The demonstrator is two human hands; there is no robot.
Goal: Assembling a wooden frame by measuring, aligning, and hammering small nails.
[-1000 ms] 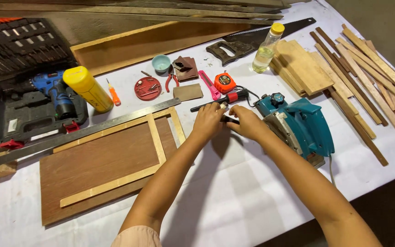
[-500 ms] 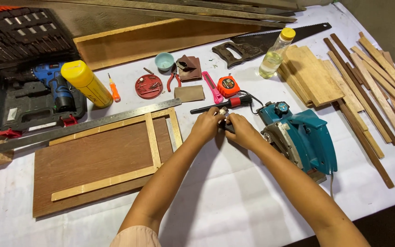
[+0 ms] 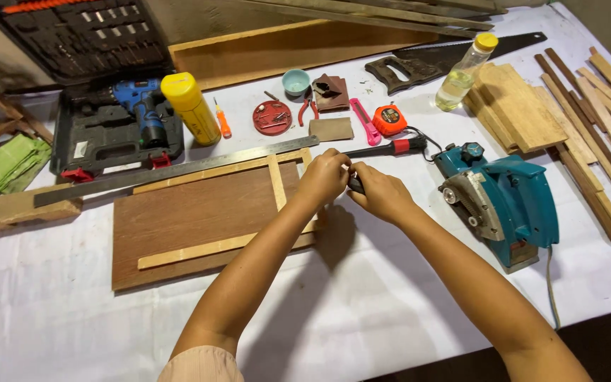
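My left hand (image 3: 324, 177) and my right hand (image 3: 380, 192) meet above the white table (image 3: 51, 311), both closed on one small dark object (image 3: 355, 184) between them; what it is I cannot tell. They hover at the right edge of a brown board (image 3: 192, 216) that carries pale wood strips (image 3: 210, 249). A long steel ruler (image 3: 178, 170) lies along the board's far edge. A teal electric planer (image 3: 503, 201) sits just right of my right hand. A black-and-red screwdriver (image 3: 390, 148) lies just beyond the hands.
A drill in a black case (image 3: 118, 131), a yellow can (image 3: 190, 108), an orange tape measure (image 3: 390, 119), a pink cutter (image 3: 365, 121), a handsaw (image 3: 447, 56), an oil bottle (image 3: 463, 71) and wood offcuts (image 3: 518, 106) line the back. Loose slats (image 3: 602, 127) lie right.
My hands stay joined on the small object and have shifted slightly nearer and left of the screwdriver. The view has moved; the items on the table have not.
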